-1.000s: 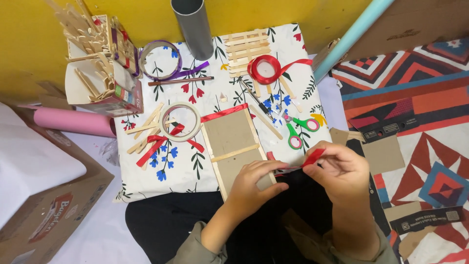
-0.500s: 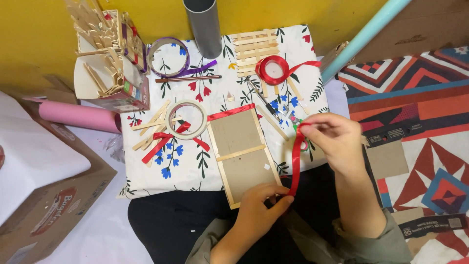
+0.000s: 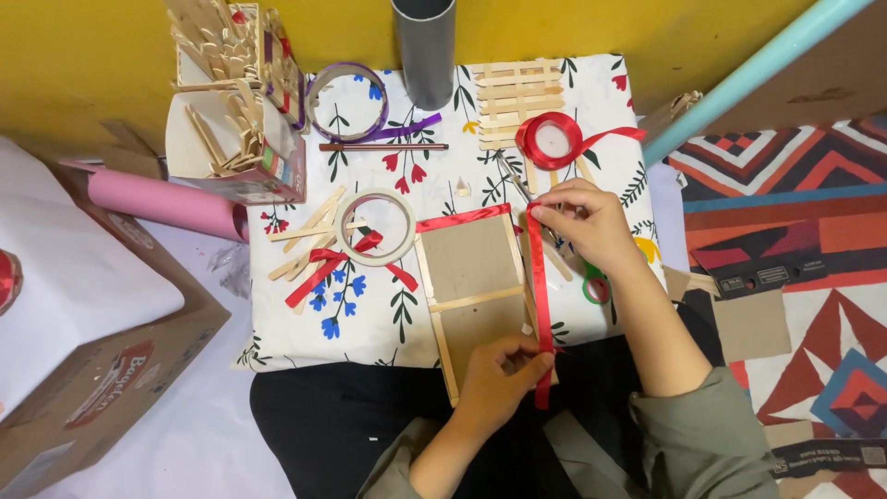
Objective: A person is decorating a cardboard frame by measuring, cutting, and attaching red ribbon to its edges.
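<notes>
A: What is seen on the largest scale?

B: A white cloth printed with red and blue flowers (image 3: 370, 323) is spread flat in front of a yellow wall. On it a rectangular cardboard panel (image 3: 473, 282), matte grey-brown and framed with pale wooden craft sticks, is laid with its long axis running away from the person.

A: And the red ribbon strip?

B: A narrow, glossy satin red ribbon strip (image 3: 539, 286) is stretched taut along the panel's right edge, its long axis parallel to that edge, one end pointing toward the wall and the other toward the person. A second red length is laid across the panel's top edge.

A: How are the hands posed?

B: The left hand (image 3: 504, 370) is curled at the panel's near right corner, its fingers pinched shut on the ribbon's lower end; a short tail is left hanging below it. The right hand (image 3: 582, 222) is set at the far right corner, forearm angled in from the lower right, and the ribbon's upper end is nipped between thumb and fingertips.

A: Smaller things nearby?

B: A round red ribbon spool (image 3: 552, 140) is seen above the right hand, a pale tape ring (image 3: 377, 227) left of the panel, and a grey tube (image 3: 424, 46) stood upright at the wall.
</notes>
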